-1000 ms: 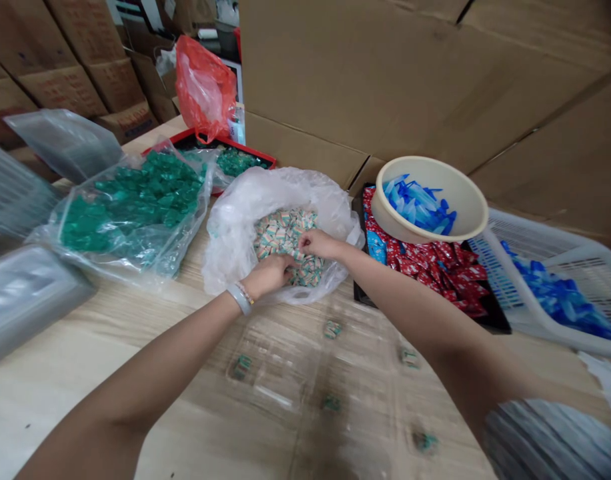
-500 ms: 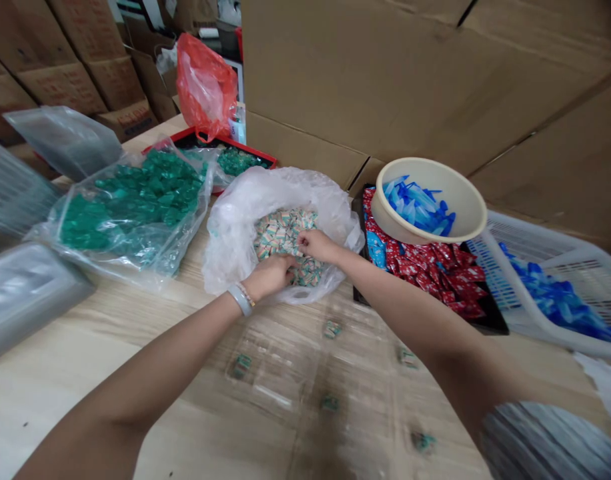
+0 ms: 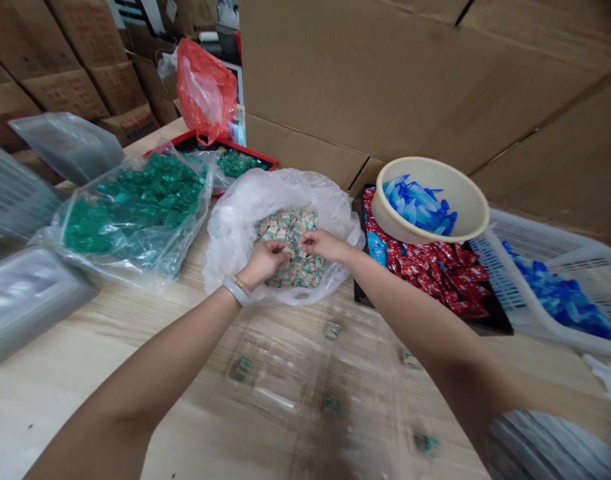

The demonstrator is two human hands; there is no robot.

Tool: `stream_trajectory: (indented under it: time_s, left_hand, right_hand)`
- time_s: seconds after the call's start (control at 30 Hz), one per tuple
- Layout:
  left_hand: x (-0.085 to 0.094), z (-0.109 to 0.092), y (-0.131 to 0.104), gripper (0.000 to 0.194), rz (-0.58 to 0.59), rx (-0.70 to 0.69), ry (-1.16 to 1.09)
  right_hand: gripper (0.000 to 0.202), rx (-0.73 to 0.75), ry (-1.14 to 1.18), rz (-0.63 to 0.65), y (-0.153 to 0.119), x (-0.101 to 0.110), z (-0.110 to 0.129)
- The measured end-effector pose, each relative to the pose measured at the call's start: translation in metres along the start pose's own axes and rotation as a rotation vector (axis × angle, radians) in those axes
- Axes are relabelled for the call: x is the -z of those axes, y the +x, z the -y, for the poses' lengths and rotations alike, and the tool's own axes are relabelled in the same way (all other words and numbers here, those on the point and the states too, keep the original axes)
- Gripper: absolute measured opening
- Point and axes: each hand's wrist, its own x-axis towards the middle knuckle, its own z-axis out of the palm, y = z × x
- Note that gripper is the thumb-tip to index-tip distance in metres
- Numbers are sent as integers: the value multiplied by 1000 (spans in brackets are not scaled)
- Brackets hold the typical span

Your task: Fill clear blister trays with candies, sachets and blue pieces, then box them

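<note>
A white plastic bag (image 3: 225, 227) lies with its mouth rolled open, full of small striped pieces (image 3: 305, 273) in cream, orange and teal. Over the pieces, my left hand (image 3: 265, 261) is closed in a pinch, a bracelet at its wrist. My right hand (image 3: 325, 245) pinches too, its fingertips close to those of the left. Whatever sits between the fingers is too small to make out. In front of the bag, clear plastic trays (image 3: 275, 393) lie on the wooden table (image 3: 185, 413), with small clusters of teal and cream pieces in their compartments.
On the left are a clear bag of green chunks (image 3: 150, 193), a red-rimmed tray (image 3: 258, 159) and stacked clear trays (image 3: 35, 293). To the right, a cream basin (image 3: 465, 200) of blue pieces rests over red packets (image 3: 430, 273), beside a white basket (image 3: 575, 260). Cardboard boxes (image 3: 385, 80) stand behind.
My left hand has shifted slightly up and left, and its fingertips now show among the pieces. My right hand has moved a little, with its fingers pointing toward the left hand.
</note>
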Motion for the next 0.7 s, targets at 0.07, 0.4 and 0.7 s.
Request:
stream_trajectory:
  time_s: [0.07, 0.4, 0.7]
  left_hand:
    - [-1, -1, 0, 14, 22, -5, 28]
    - [0, 2, -2, 22, 10, 1, -63]
    - [2, 2, -5, 24, 87, 63, -253]
  right_hand:
    - [6, 8, -20, -20, 0, -4, 2]
    - [5, -23, 68, -221, -9, -6, 0]
    - [6, 51, -22, -211, -13, -22, 1]
